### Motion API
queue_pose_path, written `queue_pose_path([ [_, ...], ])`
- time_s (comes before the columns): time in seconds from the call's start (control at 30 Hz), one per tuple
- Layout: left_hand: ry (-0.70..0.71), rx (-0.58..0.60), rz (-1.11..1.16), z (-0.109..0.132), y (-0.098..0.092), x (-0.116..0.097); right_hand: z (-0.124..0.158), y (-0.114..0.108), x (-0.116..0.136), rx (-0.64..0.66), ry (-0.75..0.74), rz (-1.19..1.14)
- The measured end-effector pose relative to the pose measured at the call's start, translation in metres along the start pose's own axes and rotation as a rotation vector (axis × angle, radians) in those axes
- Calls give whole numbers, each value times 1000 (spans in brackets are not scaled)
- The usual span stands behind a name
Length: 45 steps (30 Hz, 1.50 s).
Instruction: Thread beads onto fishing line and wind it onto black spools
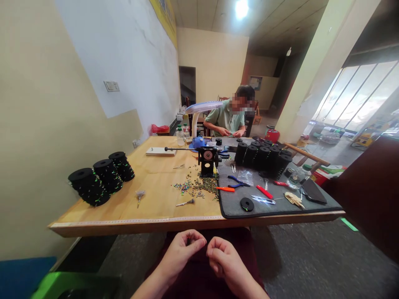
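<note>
Below the table's front edge, over my lap, my left hand is closed, thumb and fingertips pinched together. Close to its right, my right hand is closed too, thumb against the curled fingers. The fingertips of the two hands nearly meet, a small gap between them. Whatever they pinch is too small to make out. On the table beyond lie a pile of small brass-coloured parts, a scatter of coloured beads and a small brush-like bundle. A black foam spool lies on the grey mat.
Black spools wound with line stand at the left; several more stand on the mat. A black winding device, a blue lamp, pliers, snips and a glass jar are around. A person sits across.
</note>
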<state>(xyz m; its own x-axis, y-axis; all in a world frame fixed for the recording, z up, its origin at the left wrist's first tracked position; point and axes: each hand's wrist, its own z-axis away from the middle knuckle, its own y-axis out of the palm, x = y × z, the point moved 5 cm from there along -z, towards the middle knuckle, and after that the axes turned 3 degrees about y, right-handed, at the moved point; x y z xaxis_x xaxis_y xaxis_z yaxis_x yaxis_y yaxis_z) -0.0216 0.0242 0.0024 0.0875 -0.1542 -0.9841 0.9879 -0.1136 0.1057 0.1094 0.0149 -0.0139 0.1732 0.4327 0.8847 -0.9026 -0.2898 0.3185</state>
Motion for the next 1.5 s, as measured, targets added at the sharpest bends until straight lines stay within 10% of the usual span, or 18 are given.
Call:
queue_pose_path([
  [0.7, 199, -117, -265, 9, -2, -16, -12, 2, 3, -35, -163, 254],
  [1.13, 346, -357, -946, -66, -128, -66, -27, -23, -18, -100, -144, 46],
  [1.3, 471, -398, -956, -67, -97, -77, -21, -24, -12, -152, -116, -34],
  [1.5, 359, -106, -542, -47, -31, -58, -11, -21, 2, -186, -202, -63],
])
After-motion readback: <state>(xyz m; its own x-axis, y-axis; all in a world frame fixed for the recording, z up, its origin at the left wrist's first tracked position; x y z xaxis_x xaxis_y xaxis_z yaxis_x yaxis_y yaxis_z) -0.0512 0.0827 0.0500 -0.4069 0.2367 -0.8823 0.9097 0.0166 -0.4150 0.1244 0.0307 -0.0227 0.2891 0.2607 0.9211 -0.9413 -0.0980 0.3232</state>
